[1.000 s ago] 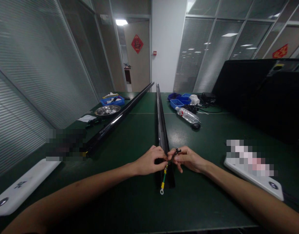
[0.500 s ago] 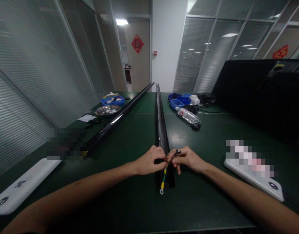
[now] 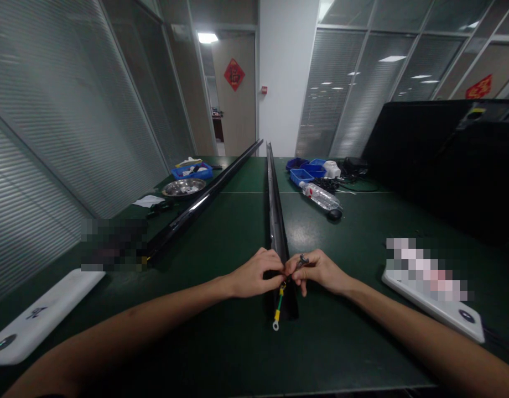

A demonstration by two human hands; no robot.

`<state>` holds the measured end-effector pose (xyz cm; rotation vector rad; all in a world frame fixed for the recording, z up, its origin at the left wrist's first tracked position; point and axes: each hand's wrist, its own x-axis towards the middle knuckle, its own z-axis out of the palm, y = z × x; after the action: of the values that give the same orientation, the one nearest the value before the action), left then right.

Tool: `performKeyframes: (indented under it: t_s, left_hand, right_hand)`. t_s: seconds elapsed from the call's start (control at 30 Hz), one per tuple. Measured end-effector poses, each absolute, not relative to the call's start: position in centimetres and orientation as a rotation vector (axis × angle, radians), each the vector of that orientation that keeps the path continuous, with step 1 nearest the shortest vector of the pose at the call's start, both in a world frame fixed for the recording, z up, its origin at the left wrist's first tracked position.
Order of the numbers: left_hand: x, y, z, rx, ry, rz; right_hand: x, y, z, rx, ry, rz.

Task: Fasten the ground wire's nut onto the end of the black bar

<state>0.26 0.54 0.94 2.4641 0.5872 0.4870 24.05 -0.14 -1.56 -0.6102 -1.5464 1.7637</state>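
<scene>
right hand [image 3: 321,271] pinches a small wrench [image 3: 303,260]; left hand [image 3: 256,275] has fingertips bunched at the green-yellow wire [image 3: 280,302], over the right rail's [image 3: 275,218] near end — grip hidden. far left, a blue basket [image 3: 192,172] holds white and dark items, a steel bowl [image 3: 184,188] pale bits. bottle [image 3: 321,197] label: red, unreadable.

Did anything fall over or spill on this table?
The clear bottle is lying on its side on the green table, which looks a bit odd because bottles usually stand up. I can't see any spill around it.
</scene>
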Motion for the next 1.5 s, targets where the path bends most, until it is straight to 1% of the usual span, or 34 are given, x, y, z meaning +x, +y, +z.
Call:
performKeyframes:
  t_s: [0.5, 1.5]
  left_hand:
    - [0.3, 0.59, 0.66, 2.482, 0.588, 0.504]
    - [0.38, 0.57, 0.92, 2.47, 0.601, 0.512]
  right_hand:
    - [23.99, -0.13, -1.72, -0.565, -1.519, 1.767]
    - [23.7, -0.3, -1.54, -0.618, -1.56, 1.702]
